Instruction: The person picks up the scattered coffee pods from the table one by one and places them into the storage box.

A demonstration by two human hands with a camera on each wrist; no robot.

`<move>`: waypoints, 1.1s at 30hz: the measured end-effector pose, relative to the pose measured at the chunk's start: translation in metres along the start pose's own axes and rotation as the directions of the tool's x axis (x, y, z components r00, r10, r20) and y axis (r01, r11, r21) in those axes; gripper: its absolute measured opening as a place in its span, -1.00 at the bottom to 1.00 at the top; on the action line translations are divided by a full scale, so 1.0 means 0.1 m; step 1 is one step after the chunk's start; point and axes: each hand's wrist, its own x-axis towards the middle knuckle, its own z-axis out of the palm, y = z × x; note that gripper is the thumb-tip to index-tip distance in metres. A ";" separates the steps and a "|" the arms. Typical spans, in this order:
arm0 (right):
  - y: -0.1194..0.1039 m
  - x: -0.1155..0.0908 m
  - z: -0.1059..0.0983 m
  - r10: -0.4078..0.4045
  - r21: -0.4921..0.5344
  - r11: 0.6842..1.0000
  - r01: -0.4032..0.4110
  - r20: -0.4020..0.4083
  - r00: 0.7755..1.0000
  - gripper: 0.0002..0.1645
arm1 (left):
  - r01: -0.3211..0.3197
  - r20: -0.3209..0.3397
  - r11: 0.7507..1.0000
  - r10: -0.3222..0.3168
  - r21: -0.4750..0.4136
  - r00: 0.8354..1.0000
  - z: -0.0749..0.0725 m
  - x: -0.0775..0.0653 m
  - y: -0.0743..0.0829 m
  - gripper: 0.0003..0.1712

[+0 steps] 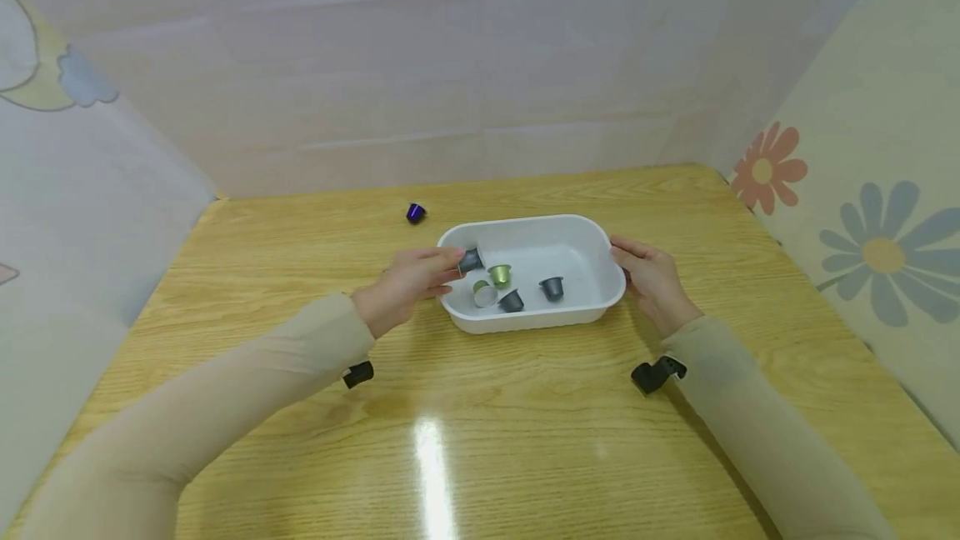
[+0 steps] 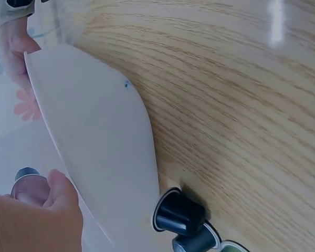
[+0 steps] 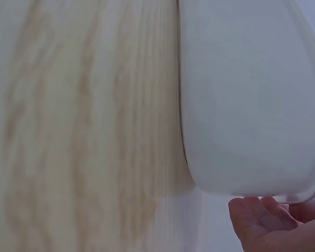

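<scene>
wooden table point(image 1: 525, 440) under white plastic tray point(image 1: 525, 322). left hand point(image 1: 402, 284) pinches dark coffee capsule point(image 1: 471, 262) over tray's left end. right hand point(image 1: 651, 277) grips right end. inside: two green capsules point(image 1: 500, 275), two gray capsules point(image 1: 552, 288). more capsules point(image 2: 185, 213) beside tray. purple capsule point(image 1: 416, 212) behind.

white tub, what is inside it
Two green capsules and two dark capsules lie inside. The left hand holds another dark capsule at the left end of the tub; whatever the hand covers cannot be seen.
</scene>
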 end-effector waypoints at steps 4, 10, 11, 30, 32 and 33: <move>0.00 0.01 -0.02 0.008 0.007 1.000 -0.008 -0.001 1.000 -0.44 | -0.009 0.028 1.000 0.009 0.020 1.000 0.10 0.04 0.03 -0.53; -0.01 0.00 -0.02 0.018 0.016 1.000 -0.018 -0.003 1.000 -0.44 | 0.001 0.079 0.998 -0.006 0.059 0.997 0.19 0.05 0.08 -0.53; -0.01 -0.01 -0.02 0.019 0.017 1.000 -0.019 -0.004 1.000 -0.44 | -0.004 0.094 0.997 -0.003 0.072 0.996 0.20 0.05 0.09 -0.52; 0.00 -0.02 -0.03 0.017 0.044 0.999 -0.018 0.018 1.000 -0.42 | 0.035 0.130 0.990 -0.053 0.137 0.990 0.36 0.24 0.34 -0.50; 0.00 -0.02 -0.03 0.021 0.047 0.999 -0.022 0.017 1.000 -0.42 | 0.042 0.143 0.989 -0.062 0.142 0.988 0.37 0.27 0.35 -0.48; 0.00 -0.02 -0.03 0.024 0.047 0.999 -0.025 0.016 1.000 -0.42 | 0.045 0.149 0.988 -0.068 0.148 0.987 0.38 0.28 0.35 -0.48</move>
